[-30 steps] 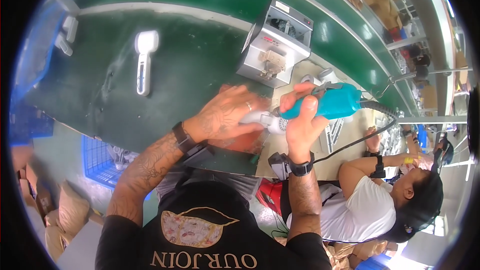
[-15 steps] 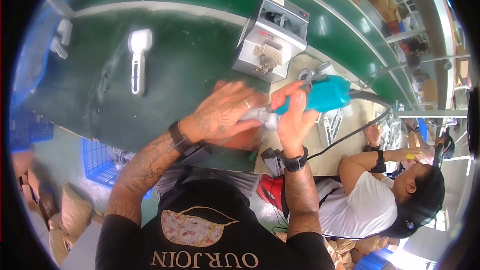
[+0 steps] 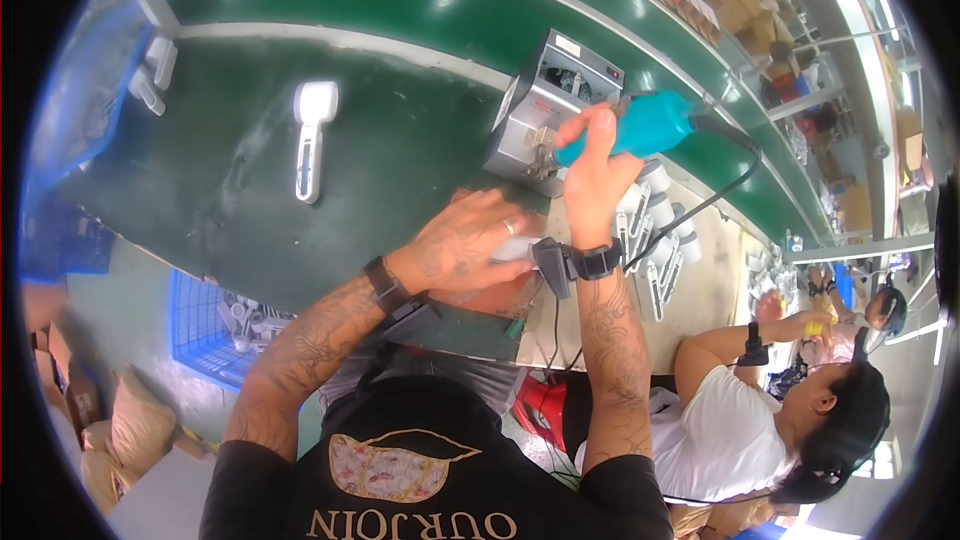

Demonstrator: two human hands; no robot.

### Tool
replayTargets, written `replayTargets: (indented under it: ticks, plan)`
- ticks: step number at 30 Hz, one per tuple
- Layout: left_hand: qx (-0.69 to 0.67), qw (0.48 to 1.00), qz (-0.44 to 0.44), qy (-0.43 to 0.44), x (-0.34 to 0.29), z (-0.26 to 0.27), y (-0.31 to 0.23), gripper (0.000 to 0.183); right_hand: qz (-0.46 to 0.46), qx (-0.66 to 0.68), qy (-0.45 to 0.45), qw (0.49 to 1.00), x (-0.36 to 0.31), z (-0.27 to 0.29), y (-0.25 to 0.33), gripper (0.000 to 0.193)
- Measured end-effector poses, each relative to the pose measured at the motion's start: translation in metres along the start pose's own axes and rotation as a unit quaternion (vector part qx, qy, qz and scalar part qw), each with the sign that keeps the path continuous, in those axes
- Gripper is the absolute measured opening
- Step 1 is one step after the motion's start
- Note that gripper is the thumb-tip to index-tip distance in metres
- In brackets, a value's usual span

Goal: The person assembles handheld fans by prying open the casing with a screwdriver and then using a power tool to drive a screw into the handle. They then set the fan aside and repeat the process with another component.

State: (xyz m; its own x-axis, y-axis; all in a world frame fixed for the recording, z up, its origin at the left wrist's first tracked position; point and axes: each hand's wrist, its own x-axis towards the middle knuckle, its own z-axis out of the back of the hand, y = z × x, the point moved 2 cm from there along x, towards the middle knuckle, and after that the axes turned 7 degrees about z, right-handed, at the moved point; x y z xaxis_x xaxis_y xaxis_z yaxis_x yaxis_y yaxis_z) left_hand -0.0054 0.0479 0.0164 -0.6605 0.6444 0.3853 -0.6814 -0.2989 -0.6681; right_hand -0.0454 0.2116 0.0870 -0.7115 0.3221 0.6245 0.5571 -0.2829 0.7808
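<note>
My right hand (image 3: 600,185) is wrapped round a teal electric screwdriver (image 3: 650,125), its cord trailing off to the right. Its front end is beside the grey screw feeder (image 3: 520,130); the tip is hidden by my fingers. Low on the bench, my left hand (image 3: 455,245) holds a white plastic part (image 3: 514,249), mostly covered by my palm and fingers. A reddish-brown pad (image 3: 485,298) shows beneath that hand. Farther left, a white handheld device with a round head (image 3: 309,155) lies by itself on the green bench top.
Several white and grey devices (image 3: 655,275) lie on the pale board right of my right wrist. A blue crate (image 3: 195,335) with grey parts stands below the bench's left edge. At the right sits a co-worker in a white shirt (image 3: 715,430).
My right hand has lifted the screwdriver away from the white part and up to the screw feeder. My left hand has stayed on the part. The whole view has shifted slightly.
</note>
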Motion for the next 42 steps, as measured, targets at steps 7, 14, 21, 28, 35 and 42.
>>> replayTargets:
  ticks: [7,14,21,28,35,42]
  plan:
    - [0.011,1.000,0.012,0.006,-0.004,0.000,0.005,0.035,-0.057,-0.009,0.024,0.998,-0.011,-0.001,0.020,0.027]
    - [0.011,1.000,0.003,0.006,0.002,-0.002,0.003,0.037,-0.112,0.084,0.000,0.990,-0.067,0.050,0.060,0.046]
    - [-0.002,0.998,0.003,0.057,0.006,0.001,0.004,0.041,-0.109,0.069,0.002,0.992,-0.084,0.056,0.054,0.055]
    - [0.006,0.999,-0.006,0.042,0.001,-0.001,0.002,0.044,-0.119,0.062,0.010,0.991,-0.094,0.054,0.049,0.047]
    - [0.009,0.999,-0.003,0.049,0.006,0.001,0.004,0.044,-0.080,0.094,0.052,0.991,-0.092,0.050,0.040,0.039]
    - [-0.029,0.999,-0.023,0.025,0.016,0.002,-0.008,0.038,-0.075,0.073,0.022,0.994,-0.094,0.055,0.047,0.030]
